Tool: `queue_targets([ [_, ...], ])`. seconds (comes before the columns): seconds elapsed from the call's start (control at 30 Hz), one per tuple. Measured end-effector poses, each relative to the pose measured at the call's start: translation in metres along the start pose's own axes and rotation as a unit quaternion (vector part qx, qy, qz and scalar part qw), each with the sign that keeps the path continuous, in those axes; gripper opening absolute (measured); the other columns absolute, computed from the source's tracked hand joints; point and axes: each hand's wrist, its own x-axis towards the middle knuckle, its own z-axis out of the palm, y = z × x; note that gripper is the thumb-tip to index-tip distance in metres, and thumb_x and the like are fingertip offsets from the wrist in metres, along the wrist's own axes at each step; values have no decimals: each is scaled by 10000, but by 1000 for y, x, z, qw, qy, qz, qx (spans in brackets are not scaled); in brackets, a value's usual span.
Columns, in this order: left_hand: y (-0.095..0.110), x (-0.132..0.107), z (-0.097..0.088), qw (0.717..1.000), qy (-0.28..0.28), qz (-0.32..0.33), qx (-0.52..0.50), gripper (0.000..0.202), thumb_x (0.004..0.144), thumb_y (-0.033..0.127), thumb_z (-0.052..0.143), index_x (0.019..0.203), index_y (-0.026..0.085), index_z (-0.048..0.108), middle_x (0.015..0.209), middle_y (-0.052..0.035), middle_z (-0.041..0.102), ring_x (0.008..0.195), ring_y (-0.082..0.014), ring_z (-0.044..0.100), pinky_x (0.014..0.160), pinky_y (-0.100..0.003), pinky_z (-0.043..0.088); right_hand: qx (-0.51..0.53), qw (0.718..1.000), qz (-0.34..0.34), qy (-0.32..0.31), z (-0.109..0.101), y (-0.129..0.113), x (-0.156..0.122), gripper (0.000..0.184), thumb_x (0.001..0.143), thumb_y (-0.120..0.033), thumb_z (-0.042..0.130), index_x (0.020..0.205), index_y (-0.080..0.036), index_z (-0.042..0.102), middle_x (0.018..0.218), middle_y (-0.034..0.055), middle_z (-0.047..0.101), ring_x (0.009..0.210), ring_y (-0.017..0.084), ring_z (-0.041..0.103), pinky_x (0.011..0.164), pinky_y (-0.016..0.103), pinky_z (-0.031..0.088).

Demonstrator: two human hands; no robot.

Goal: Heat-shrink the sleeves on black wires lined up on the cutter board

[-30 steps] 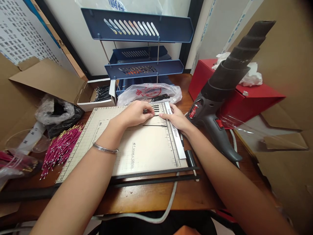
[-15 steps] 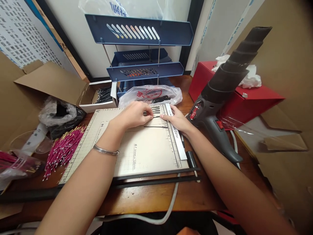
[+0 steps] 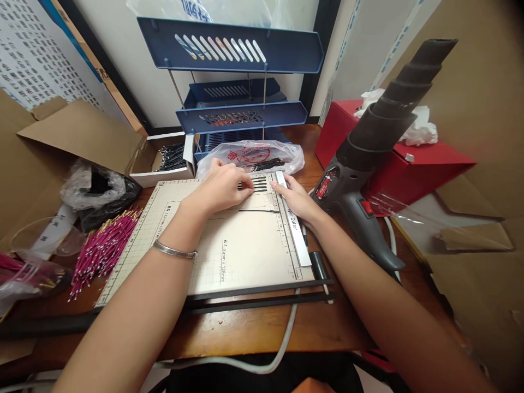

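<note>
My left hand pinches thumb and forefinger together on a thin black cord over the far part of a cream paper cutter board. Several short black cords lie side by side there, their left parts hidden by my fingers. One longer black cord lies apart, nearer to me, pointing at the cutter's edge. My right hand rests across the white guard strip on the board's right side, thumb stretched out over the board and apart from the fingers, with nothing visible between them.
A bundle of magenta cords lies left of the board. Behind stand a white box of black cords, a plastic bag and a blue rack. On the right, a heat gun stands before a red box.
My left hand has shifted slightly left, away from my right hand. My right thumb has lifted off the cord end it was touching and moved back a little.
</note>
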Motion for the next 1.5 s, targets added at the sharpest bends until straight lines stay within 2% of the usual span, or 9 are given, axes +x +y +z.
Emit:
queue_targets([
  [0.2,0,0,0,1000,0,-2,8,175,956,272,689,867,229,833,937,-71,810,1001,-291,663,1038,-521,304,-12,1000,-6,4,-1,1,1,531,935,-395,749,1406,-197,603,1535,118,713,1435,286,668,1301,480,463],
  [0.33,1,0,-1,1000,-7,-5,21,201,967,284,660,897,225,840,968,-74,821,1024,-298,669,1017,-516,307,-10,1000,-6,6,-1,2,1,517,927,-398,756,1389,-213,613,1519,105,726,1426,285,676,1299,484,469],
  [0.57,2,-2,-1,1000,-6,-11,-13,193,974,330,678,917,230,832,1002,-59,818,1045,-292,684,1018,-497,311,16,1000,-8,-4,-4,14,9,540,889,-428,789,1368,-251,613,1524,90,719,1454,294,657,1318,525,449],
  [0.77,4,-2,-1,1000,-3,-20,-22,186,988,307,680,932,224,837,1011,-58,816,1022,-287,687,993,-488,329,15,1000,-14,-9,-4,12,8,558,845,-342,808,1361,-246,617,1521,91,723,1438,291,668,1316,521,451],
  [0.93,6,0,1,999,-3,-18,-29,186,995,302,684,938,220,841,1006,-65,818,1000,-283,688,985,-489,354,-16,1000,-12,11,-1,5,6,617,817,-250,804,1394,-197,592,1524,133,717,1424,292,677,1320,508,442],
  [1.5,9,2,5,999,-10,-26,-33,175,1012,273,680,975,214,841,1056,-68,830,1020,-291,711,978,-482,371,-35,999,-9,28,1,4,6,626,819,-224,804,1402,-179,580,1500,147,728,1384,281,707,1286,488,480],
])
